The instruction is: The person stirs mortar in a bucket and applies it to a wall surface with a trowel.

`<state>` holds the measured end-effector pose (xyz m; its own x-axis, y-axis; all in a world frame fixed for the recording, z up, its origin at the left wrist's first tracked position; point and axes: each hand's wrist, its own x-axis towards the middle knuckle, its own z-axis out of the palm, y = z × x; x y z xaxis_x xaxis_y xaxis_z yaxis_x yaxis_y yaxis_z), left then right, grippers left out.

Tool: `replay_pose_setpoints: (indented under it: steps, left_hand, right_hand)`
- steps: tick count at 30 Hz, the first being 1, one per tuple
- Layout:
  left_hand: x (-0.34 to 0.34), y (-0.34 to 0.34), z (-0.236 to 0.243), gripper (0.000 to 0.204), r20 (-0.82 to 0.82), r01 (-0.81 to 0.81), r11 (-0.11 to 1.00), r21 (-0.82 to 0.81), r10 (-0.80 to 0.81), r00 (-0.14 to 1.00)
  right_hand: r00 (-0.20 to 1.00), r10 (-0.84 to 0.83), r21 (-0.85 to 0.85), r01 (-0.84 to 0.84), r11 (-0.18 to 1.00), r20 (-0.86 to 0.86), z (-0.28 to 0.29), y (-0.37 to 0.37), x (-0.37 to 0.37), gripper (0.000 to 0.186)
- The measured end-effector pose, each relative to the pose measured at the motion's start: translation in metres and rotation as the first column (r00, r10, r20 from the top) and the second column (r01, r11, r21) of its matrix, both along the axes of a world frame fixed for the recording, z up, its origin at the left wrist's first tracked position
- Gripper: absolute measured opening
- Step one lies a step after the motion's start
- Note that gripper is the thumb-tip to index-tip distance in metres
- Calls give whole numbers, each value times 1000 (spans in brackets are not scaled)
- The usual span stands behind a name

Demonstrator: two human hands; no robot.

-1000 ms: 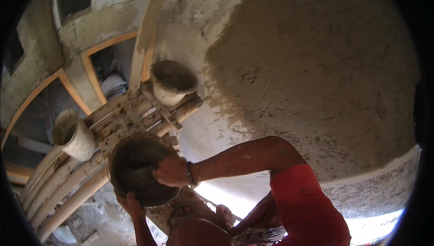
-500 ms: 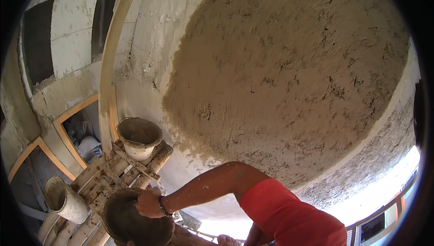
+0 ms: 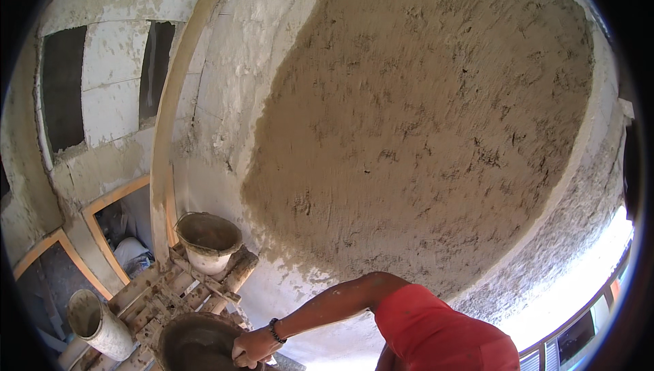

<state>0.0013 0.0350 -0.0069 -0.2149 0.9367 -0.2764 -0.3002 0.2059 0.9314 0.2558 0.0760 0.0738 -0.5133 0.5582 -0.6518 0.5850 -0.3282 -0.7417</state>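
My right hand, a dark beaded bracelet at its wrist, is at the right side of a round dark basin. Its fingers are curled closed. Whatever they grip is hidden from this view. Wet grey-brown mortar coats the inside of the basin. The bent right arm reaches in from a red sleeve at the lower right. My left hand is out of sight. Above the arm, a broad layer of wet brown plaster covers the wall, its surface rough and pitted in places.
A mortar-stained bucket stands behind the basin on a rough wooden platform. Another pale bucket is to the left. A tall wooden post rises beside the wall. Orange-framed openings lie at left; a railing runs along the lower right.
My right hand has shifted right and down, from over the middle of the basin to its right side. The view has tilted up slightly, so the basin and buckets sit lower.
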Motion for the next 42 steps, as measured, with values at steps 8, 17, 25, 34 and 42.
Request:
replay_pose_setpoints:
  steps: [8,17,25,34,42]
  left_hand:
    - [10,15,45,68,-106,18,1000,-9,-19,994]
    - [7,16,17,65,-9,-51,999,2,51,999]
    - [-12,8,22,54,-217,-87,995,-40,76,973]
    - [-8,13,15,57,-219,-54,998,-23,48,975]
    - [-4,16,30,59,-241,4,992,-123,-34,970]
  right_hand:
    - [775,-50,739,-579,343,630,72,32,9,10]
    - [754,258,609,-646,460,604,7,17,-19,16]
    - [985,70,-45,-63,997,159,28,12,-33,44]
    - [873,121,646,-437,626,473,40,7,16,42]
    - [663,199,587,-738,333,722,15,7,-12,34]
